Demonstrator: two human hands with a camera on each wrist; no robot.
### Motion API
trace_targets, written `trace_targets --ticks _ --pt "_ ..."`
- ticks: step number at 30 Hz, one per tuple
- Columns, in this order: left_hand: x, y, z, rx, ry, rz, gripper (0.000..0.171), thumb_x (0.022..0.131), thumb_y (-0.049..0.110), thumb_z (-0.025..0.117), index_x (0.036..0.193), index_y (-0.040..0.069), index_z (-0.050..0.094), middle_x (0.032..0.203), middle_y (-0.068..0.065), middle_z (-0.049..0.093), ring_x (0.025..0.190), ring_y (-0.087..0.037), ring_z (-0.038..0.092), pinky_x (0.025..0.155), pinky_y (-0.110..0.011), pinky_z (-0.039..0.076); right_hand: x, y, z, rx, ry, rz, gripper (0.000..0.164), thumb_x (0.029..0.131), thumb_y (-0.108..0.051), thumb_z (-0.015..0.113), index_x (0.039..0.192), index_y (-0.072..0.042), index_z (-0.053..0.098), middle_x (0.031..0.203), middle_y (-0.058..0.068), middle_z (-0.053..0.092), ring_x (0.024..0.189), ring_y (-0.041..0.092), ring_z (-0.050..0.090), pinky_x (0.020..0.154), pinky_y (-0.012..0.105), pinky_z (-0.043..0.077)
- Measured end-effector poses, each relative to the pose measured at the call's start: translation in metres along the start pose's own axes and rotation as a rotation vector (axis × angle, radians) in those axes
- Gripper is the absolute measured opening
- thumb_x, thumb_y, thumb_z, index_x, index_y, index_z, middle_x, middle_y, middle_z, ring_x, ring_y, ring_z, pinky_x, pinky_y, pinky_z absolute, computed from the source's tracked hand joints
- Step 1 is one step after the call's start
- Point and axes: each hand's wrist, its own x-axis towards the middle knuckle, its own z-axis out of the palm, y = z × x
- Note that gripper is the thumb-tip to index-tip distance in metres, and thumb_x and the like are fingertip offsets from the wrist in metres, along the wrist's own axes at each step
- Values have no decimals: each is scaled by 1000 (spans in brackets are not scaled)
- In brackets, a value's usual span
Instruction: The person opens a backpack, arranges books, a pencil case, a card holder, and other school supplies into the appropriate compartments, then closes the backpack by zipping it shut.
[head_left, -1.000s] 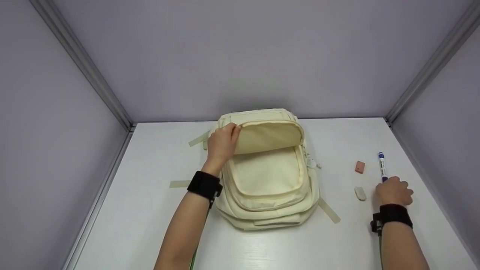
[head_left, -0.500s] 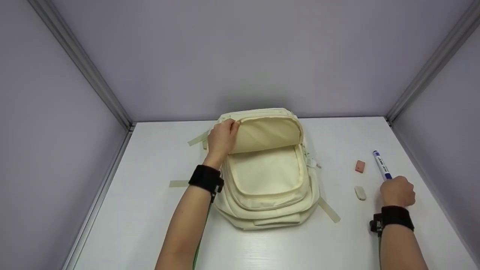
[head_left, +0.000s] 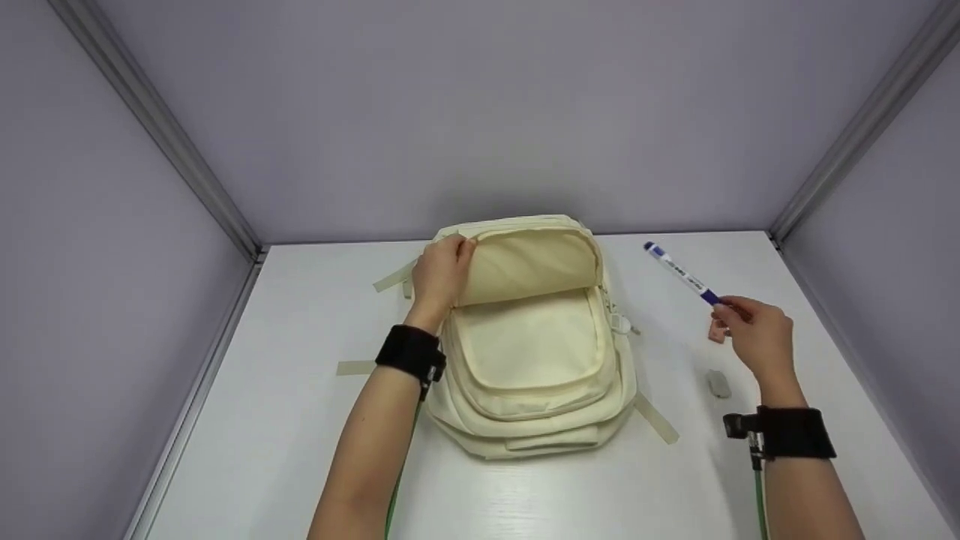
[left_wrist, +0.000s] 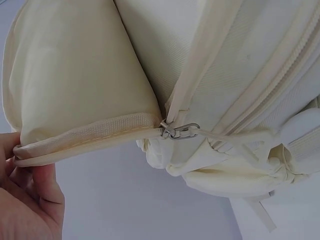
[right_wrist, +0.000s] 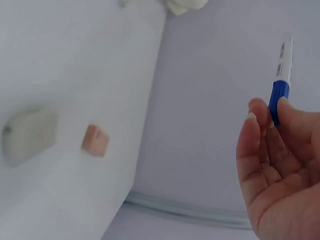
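A cream backpack (head_left: 536,341) lies on the white table with its front pocket flap (head_left: 532,262) lifted. My left hand (head_left: 441,276) pinches the flap's edge at its upper left. In the left wrist view, thumb and fingers grip the flap's zipper edge (left_wrist: 90,137), and a metal zipper pull (left_wrist: 179,131) hangs at the corner. My right hand (head_left: 757,334) holds a white marker (head_left: 682,273) by its blue cap end, raised over the table and pointing up and left. In the right wrist view, thumb and fingers pinch the marker's blue cap (right_wrist: 279,97).
A small pink eraser (head_left: 717,331), partly covered by my right hand, lies on the table. Nearer me is a small grey-white block (head_left: 718,383). Backpack straps (head_left: 656,420) stretch over the table. Grey-lilac walls (head_left: 495,112) close in the back and sides.
The right hand has lifted the marker off the table and carried it up and left, over the pink eraser. The left hand has raised the flap slightly.
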Motion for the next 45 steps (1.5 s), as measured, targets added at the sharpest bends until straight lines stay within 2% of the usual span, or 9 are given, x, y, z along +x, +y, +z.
trace_targets --ticks 3,7,13,18,25,30,35,39,45 --pt "0 0 0 2 14 -4 32 102 33 54 90 8 69 77 -5 62 68 -23 55 65 -43 47 -4 -22 10 79 -88 -95 30 98 -17 63 114 7 68 94 21 71 72 3 64 65 14 51" --pt "-1 0 1 1 28 6 32 102 34 54 90 8 69 73 -4 58 66 -21 52 63 -42 46 -11 -40 29 124 -187 -166 25 95 -13 67 110 6 70 90 16 72 75 13 67 66 17 52" --pt "-2 2 1 -15 53 37 31 102 33 55 89 8 69 71 -1 55 64 -19 50 62 -40 45 -21 -53 63 112 -308 -204 20 93 -9 68 106 6 72 83 10 71 73 18 66 62 22 51" --pt "-1 1 2 -28 71 39 30 102 31 55 86 8 68 72 -2 57 65 -20 51 62 -39 44 -24 -61 92 113 -368 -190 18 94 -9 67 105 4 73 82 8 71 72 22 66 60 25 51" --pt "-1 1 2 -44 103 61 30 101 29 57 83 7 68 71 -3 57 64 -20 51 61 -40 44 -20 -82 118 112 -320 -143 17 95 -11 66 99 3 73 79 8 70 67 19 64 56 24 46" --pt "-1 2 2 -53 129 87 29 101 28 57 89 7 71 75 -5 64 64 -22 55 62 -42 47 -18 -98 132 -7 -269 -163 20 95 -20 67 97 -2 75 80 4 71 70 18 63 62 33 49" --pt "-3 3 2 -69 179 122 28 101 28 57 90 7 72 75 -6 65 64 -23 56 61 -43 48 -20 -111 148 -112 -164 -214 21 93 -27 69 94 -7 77 82 4 73 75 25 67 67 44 51" --pt "-5 6 2 -74 198 144 28 101 28 57 92 6 72 73 -4 64 62 -21 55 60 -42 47 -22 -121 164 -79 -105 -218 20 92 -24 70 91 -6 77 80 5 73 72 24 69 65 41 53" --pt "-5 8 1 -87 204 141 28 100 29 58 94 5 73 75 -4 65 64 -22 56 62 -43 48 -26 -135 186 11 -88 -191 18 89 -21 69 80 -7 75 68 0 68 57 16 62 55 34 51"
